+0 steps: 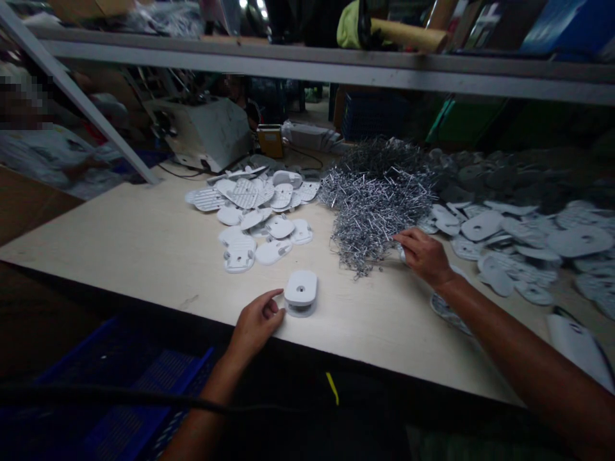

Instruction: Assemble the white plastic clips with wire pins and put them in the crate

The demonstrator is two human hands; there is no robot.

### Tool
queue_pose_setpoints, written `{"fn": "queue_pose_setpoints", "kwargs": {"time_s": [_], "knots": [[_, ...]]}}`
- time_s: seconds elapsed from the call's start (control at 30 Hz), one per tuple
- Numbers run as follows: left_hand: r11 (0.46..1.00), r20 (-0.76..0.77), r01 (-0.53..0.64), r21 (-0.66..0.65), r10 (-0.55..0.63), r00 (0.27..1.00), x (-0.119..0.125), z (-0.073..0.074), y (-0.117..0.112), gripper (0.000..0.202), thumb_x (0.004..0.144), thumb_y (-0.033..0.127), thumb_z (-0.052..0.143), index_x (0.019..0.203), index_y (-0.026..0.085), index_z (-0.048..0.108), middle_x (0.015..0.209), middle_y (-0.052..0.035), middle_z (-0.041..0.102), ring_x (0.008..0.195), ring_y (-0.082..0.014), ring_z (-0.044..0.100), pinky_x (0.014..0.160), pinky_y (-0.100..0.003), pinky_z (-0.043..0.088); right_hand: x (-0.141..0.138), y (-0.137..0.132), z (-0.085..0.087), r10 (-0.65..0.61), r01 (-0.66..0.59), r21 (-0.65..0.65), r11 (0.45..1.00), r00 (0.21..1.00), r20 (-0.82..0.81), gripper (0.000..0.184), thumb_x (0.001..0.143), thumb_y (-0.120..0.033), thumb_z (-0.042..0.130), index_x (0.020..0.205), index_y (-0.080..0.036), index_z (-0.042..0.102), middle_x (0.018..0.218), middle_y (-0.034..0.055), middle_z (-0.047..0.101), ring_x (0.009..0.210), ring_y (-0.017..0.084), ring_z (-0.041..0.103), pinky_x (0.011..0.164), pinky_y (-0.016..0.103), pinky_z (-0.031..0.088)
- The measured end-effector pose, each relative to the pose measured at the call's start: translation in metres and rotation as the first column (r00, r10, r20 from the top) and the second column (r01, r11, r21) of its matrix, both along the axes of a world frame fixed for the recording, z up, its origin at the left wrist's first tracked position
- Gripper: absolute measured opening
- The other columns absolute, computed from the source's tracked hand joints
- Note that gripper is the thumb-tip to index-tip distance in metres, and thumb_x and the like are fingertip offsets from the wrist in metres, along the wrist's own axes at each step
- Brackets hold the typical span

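Two hands, one white clip, one big metal heap

The small white clip [307, 296] sits on the pale table [120, 224], near the front edge. It has a flat top with a hole in it. The left hand [257, 319] is at its left side. The pointing finger and thumb are a little bit apart, with their tips right by the clip, and they do not wrap around it.

The right hand [427, 256] is at the right edge of a big heap of shiny metal bits [379, 198]. Its thumb and fingers look close together, but I cannot tell if they pinch a bit.

Flat white pieces lie in a left pile [245, 192] and a right pile [514, 237], with the heap between them. A gray machine [211, 134] stands behind the left pile.
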State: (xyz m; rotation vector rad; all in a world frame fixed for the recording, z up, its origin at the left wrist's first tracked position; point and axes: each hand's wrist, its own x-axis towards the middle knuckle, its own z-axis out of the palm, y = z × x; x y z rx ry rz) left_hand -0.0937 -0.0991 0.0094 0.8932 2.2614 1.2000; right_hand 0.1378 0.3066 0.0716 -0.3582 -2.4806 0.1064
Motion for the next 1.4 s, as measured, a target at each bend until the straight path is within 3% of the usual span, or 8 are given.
{"fn": "queue_pose_setpoints", "kwargs": {"time_s": [0.23, 0.4, 0.6, 0.77, 1.0, 1.07, 1.27, 1.4], "knots": [[0.999, 0.001, -0.029, 0.038, 0.029, 1.0, -0.002, -0.005, 0.0, 0.049, 0.087, 0.047, 0.068, 0.127, 0.019, 0.073, 0.082, -0.0005, 0.067, 0.069, -0.0161, 0.058, 0.067, -0.028, 0.046, -0.009, 0.017, 0.01, 0.099, -0.1, 0.038, 0.994, 0.995, 0.031, 0.039, 0.091, -0.01, 0.052, 0.116, -0.02, 0.079, 0.112, 0.01, 0.073, 0.097, 0.025, 0.069, 0.083, 0.035, 0.055], [0.998, 0.021, -0.036, 0.045, 0.035, 0.999, -0.005, -0.001, 0.001, 0.052, 0.085, 0.05, 0.07, 0.126, 0.017, 0.074, 0.081, -0.0009, 0.066, 0.068, -0.0159, 0.057, 0.064, -0.027, 0.044, -0.019, 0.017, 0.004, -0.014, -0.041, -0.296, 0.954, 0.983, -0.182, 0.028, 0.091, -0.022, 0.057, 0.103, -0.019, 0.081, 0.096, 0.0086, 0.077, 0.088, 0.025, 0.071, 0.082, 0.038, 0.057], [0.996, 0.045, -0.054, 0.066, 0.051, 0.998, -0.006, 0.001, 0.002, 0.054, 0.084, 0.053, 0.071, 0.122, 0.015, 0.075, 0.076, -0.0005, 0.063, 0.063, -0.0147, 0.054, 0.057, -0.025, 0.042, -0.018, 0.0, -0.018, -0.241, -0.025, -0.853, 0.521, 0.955, -0.175, 0.035, 0.079, -0.039, 0.07, 0.102, -0.014, 0.078, 0.077, 0.0069, 0.074, 0.059, 0.021, 0.068, 0.054, 0.03, 0.054], [0.994, 0.092, -0.087, 0.059, 0.081, 0.992, -0.005, 0.001, 0.005, 0.057, 0.082, 0.055, 0.072, 0.121, 0.013, 0.073, 0.073, 0.0004, 0.062, 0.056, -0.0135, 0.053, 0.052, -0.024, 0.042, -0.021, -0.018, -0.031, -0.248, -0.121, -0.85, 0.513, 0.927, -0.282, 0.032, 0.078, -0.039, 0.069, 0.098, -0.016, 0.079, 0.083, 0.0057, 0.074, 0.061, 0.016, 0.066, 0.055, 0.026, 0.053], [0.989, 0.037, -0.144, 0.042, 0.142, 0.989, -0.002, -0.001, 0.007, 0.055, 0.079, 0.056, 0.074, 0.114, 0.013, 0.074, 0.072, 0.0003, 0.062, 0.057, -0.0139, 0.055, 0.053, -0.024, 0.044, -0.03, -0.04, -0.044, -0.361, -0.397, -0.917, 0.024, 0.852, -0.378, 0.039, 0.067, -0.037, 0.078, 0.101, -0.019, 0.073, 0.085, 0.0003, 0.069, 0.057, 0.013, 0.063, 0.057, 0.03, 0.061], [0.988, -0.023, -0.153, 0.038, 0.154, 0.988, -0.001, -0.002, 0.007, 0.054, 0.079, 0.055, 0.075, 0.113, 0.013, 0.074, 0.073, 0.0, 0.063, 0.06, -0.0146, 0.056, 0.055, -0.025, 0.045, -0.029, -0.046, -0.049, -0.316, -0.374, -0.926, 0.045, 0.874, -0.368, 0.035, 0.069, -0.038, 0.075, 0.097, -0.018, 0.072, 0.075, -0.0008, 0.066, 0.053, 0.014, 0.061, 0.052, 0.027, 0.057], [0.978, -0.13, -0.207, -0.006, 0.204, 0.97, 0.004, -0.006, 0.01, 0.051, 0.081, 0.055, 0.071, 0.112, 0.014, 0.074, 0.075, -0.0013, 0.067, 0.063, -0.0166, 0.058, 0.058, -0.026, 0.045, -0.02, -0.061, -0.066, -0.198, -0.312, -0.89, 0.331, 0.9, -0.389, 0.023, 0.081, -0.035, 0.059, 0.091, -0.017, 0.071, 0.071, -0.0002, 0.065, 0.048, 0.013, 0.056, 0.043, 0.023, 0.043], [0.951, -0.299, -0.307, -0.019, 0.288, 0.91, 0.013, -0.006, 0.016, 0.043, 0.082, 0.052, 0.066, 0.103, 0.016, 0.076, 0.073, -0.0015, 0.068, 0.064, -0.0181, 0.059, 0.059, -0.027, 0.045, -0.013, -0.073, -0.079, -0.19, -0.366, -0.849, 0.381, 0.868, -0.459, 0.02, 0.085, -0.032, 0.054, 0.089, -0.02, 0.069, 0.071, -0.001, 0.061, 0.051, 0.014, 0.056, 0.045, 0.024, 0.045]]}}
